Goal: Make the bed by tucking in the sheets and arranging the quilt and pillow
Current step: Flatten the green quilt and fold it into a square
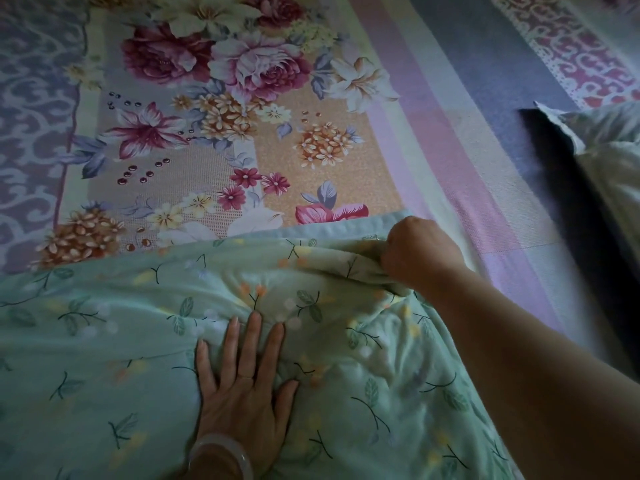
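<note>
— What covers the bed?
— A floral sheet [221, 109], striped at its right; a pillow [609, 157] lies at the right edge.
— And the quilt [121, 341]?
— Green, nearest us. Left hand [242, 389] pressed flat, fingers spread; right hand [419, 254] fisted, pinching its top edge.

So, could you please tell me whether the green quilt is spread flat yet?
Not yet: the quilt is rumpled, bunched in the right hand.

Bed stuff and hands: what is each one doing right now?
Quilt: spread out, rumpled, its far corner bunched up.
Sheet: lying flat, partly covered by the quilt.
Pillow: at the right edge, on the sheet.
Left hand: pressed flat on the quilt.
Right hand: gripping the quilt's corner.
</note>
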Tool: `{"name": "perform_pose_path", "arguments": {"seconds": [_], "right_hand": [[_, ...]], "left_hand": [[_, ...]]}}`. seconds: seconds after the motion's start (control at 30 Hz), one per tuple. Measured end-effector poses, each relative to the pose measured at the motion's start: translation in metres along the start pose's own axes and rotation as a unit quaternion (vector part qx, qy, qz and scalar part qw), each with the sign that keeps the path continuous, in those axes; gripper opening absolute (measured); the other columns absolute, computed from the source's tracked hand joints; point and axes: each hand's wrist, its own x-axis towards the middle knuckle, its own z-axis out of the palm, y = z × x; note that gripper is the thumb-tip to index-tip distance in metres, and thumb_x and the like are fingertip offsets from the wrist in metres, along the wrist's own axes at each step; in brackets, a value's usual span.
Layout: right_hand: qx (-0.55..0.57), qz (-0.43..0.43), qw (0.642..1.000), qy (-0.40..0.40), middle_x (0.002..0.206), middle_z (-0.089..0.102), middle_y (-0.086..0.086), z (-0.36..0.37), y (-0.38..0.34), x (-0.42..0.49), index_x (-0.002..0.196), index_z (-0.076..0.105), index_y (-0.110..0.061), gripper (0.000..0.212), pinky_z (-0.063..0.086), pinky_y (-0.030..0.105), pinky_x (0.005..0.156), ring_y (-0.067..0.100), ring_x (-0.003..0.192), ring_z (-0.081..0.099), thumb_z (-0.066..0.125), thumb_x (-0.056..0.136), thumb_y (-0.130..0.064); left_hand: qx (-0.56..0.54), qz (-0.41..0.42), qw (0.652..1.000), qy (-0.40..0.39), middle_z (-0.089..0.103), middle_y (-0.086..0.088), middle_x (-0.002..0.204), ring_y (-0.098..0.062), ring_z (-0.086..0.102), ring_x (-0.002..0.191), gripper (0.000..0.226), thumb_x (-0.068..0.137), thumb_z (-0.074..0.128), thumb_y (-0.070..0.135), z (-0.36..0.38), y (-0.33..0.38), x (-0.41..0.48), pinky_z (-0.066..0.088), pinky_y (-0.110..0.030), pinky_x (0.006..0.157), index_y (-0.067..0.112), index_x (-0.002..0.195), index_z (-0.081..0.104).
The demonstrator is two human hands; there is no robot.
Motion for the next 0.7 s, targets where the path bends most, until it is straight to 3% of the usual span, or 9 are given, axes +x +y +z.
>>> {"name": "perform_pose_path", "arguments": {"seconds": [0.07,0.17,0.27,0.37,0.43,0.57,0.7], "right_hand": [[0.083,0.04,0.995,0.04,0.095,0.066,0.011,-0.006,0.003,0.0,0.095,0.068,-0.012,0.02,0.046,0.029,0.067,0.028,0.081,0.059,0.054,0.081,-0.014],[0.262,0.117,0.955,0.081,0.088,0.068,0.009,-0.024,0.006,0.005,0.087,0.072,-0.013,0.024,0.055,0.034,0.074,0.03,0.084,0.064,0.051,0.077,-0.007],[0.292,0.178,0.936,0.086,0.097,0.07,0.014,-0.029,0.011,0.025,0.095,0.071,-0.005,0.024,0.053,0.032,0.074,0.032,0.092,0.065,0.051,0.08,-0.006],[0.341,0.23,0.907,0.085,0.103,0.07,0.016,-0.025,0.01,0.026,0.097,0.071,-0.002,0.025,0.053,0.034,0.075,0.032,0.094,0.065,0.051,0.083,-0.006],[0.36,0.226,0.9,0.1,0.102,0.071,0.016,-0.019,0.011,0.021,0.096,0.073,-0.001,0.03,0.054,0.037,0.084,0.033,0.095,0.064,0.047,0.081,-0.001],[0.361,0.215,0.898,0.129,0.094,0.061,-0.001,-0.008,0.011,0.015,0.103,0.07,-0.019,0.038,0.043,0.022,0.078,0.019,0.087,0.055,0.043,0.081,-0.001],[0.423,0.229,0.864,0.148,0.088,0.063,-0.002,0.001,0.009,0.028,0.097,0.071,-0.018,0.028,0.049,0.024,0.083,0.018,0.09,0.059,0.05,0.084,-0.005]], "left_hand": [[0.002,-0.003,1.0,-0.009,0.021,-0.006,0.156,-0.031,0.019,0.143,0.065,0.094,0.009,0.054,-0.003,0.002,0.0,0.013,-0.063,0.11,0.022,0.147,0.025],[-0.02,0.0,1.0,-0.017,0.024,-0.002,0.156,-0.027,0.024,0.142,0.063,0.093,0.014,0.056,-0.016,0.002,-0.004,0.016,-0.061,0.109,0.026,0.147,0.028],[-0.052,0.034,0.998,0.007,0.034,0.002,0.151,-0.024,0.034,0.135,0.06,0.09,0.027,0.056,-0.041,0.005,0.002,0.021,-0.055,0.108,0.034,0.146,0.032],[-0.052,0.077,0.994,0.049,0.037,-0.002,0.149,-0.027,0.036,0.131,0.054,0.093,0.028,0.051,-0.063,0.015,0.03,0.021,-0.051,0.108,0.037,0.146,0.028],[-0.032,0.108,0.993,0.047,0.03,-0.003,0.153,-0.027,0.029,0.138,0.053,0.095,0.024,0.051,-0.066,0.019,0.057,0.018,-0.051,0.11,0.038,0.146,0.023],[0.017,0.096,0.995,0.015,-0.018,0.004,0.157,-0.017,-0.015,0.145,0.061,0.088,-0.003,0.06,-0.044,0.013,0.084,-0.003,-0.051,0.115,0.043,0.145,-0.015],[0.022,0.093,0.995,0.02,-0.019,0.005,0.157,-0.016,-0.017,0.144,0.061,0.089,-0.002,0.06,-0.034,0.013,0.087,-0.005,-0.052,0.115,0.041,0.146,-0.014]]}}
